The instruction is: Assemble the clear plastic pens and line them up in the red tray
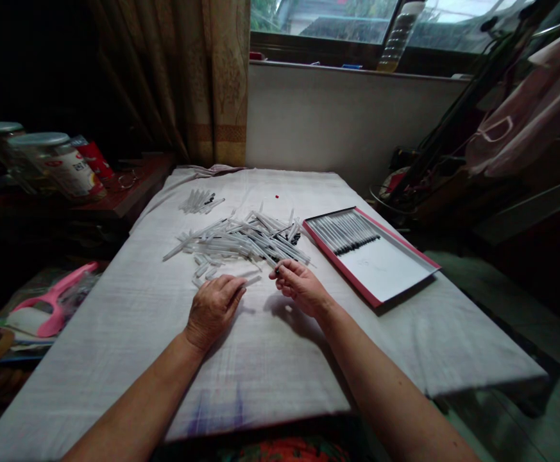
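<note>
A loose heap of clear plastic pen tubes [241, 240] lies on the white cloth-covered table [164, 346]. My left hand [212, 308] rests palm down just in front of the heap, fingers curled over a short clear tube [252, 280]. My right hand [296, 282] is beside it, fingers pinched round a thin tube with a dark tip at the heap's near edge. To the right sits a shallow red-edged box lid [395, 273] holding a neat row of finished tubes [347, 232].
A smaller bunch of tubes [197, 201] lies at the table's far left. Jars [58, 163] stand on a side shelf on the left, a pink plastic tool [56, 301] below them. A curtain, window sill and hanging clothes are behind.
</note>
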Motion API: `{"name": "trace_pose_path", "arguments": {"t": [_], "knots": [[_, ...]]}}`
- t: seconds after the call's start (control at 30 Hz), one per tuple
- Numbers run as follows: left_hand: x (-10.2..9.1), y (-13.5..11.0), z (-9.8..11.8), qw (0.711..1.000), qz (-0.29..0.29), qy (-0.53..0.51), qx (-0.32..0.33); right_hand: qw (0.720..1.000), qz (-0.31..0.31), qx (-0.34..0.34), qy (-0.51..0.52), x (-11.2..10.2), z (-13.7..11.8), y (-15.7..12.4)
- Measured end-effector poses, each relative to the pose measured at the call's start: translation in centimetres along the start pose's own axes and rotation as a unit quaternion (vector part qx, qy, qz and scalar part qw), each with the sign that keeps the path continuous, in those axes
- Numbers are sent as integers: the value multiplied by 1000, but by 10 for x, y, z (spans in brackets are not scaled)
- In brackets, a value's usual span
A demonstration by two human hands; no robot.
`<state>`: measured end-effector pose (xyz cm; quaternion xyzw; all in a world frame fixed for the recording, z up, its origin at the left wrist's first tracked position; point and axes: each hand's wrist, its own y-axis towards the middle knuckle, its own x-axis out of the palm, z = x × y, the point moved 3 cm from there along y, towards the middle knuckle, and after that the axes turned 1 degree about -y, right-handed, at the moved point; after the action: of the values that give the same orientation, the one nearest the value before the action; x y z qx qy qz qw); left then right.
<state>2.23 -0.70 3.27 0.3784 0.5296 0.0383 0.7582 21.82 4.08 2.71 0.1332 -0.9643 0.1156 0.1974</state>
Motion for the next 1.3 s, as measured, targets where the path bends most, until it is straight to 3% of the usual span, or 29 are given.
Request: {"name": "trace_pose_path", "arguments": {"t": [0.13,0.43,0.67,0.9,1.1,1.3], "knots": [[1,-1,0,1000,-5,-6,-3,1000,0,4,-7,1,3,0],[2,-1,1,1000,-7,-1,5,991,-12,-22,-128,14,4,-3],[1,0,1,1000,-20,6,4,979,-33,-105,-172,14,6,-2],[2,-2,-1,999,-34,1,3,925,-15,-219,-311,7,9,-3],[3,-2,-1,999,-37,7,1,887,-5,-244,-392,7,6,-5],[1,-2,2,1000,-16,13,15,830,10,-239,-504,6,5,-5]]}}
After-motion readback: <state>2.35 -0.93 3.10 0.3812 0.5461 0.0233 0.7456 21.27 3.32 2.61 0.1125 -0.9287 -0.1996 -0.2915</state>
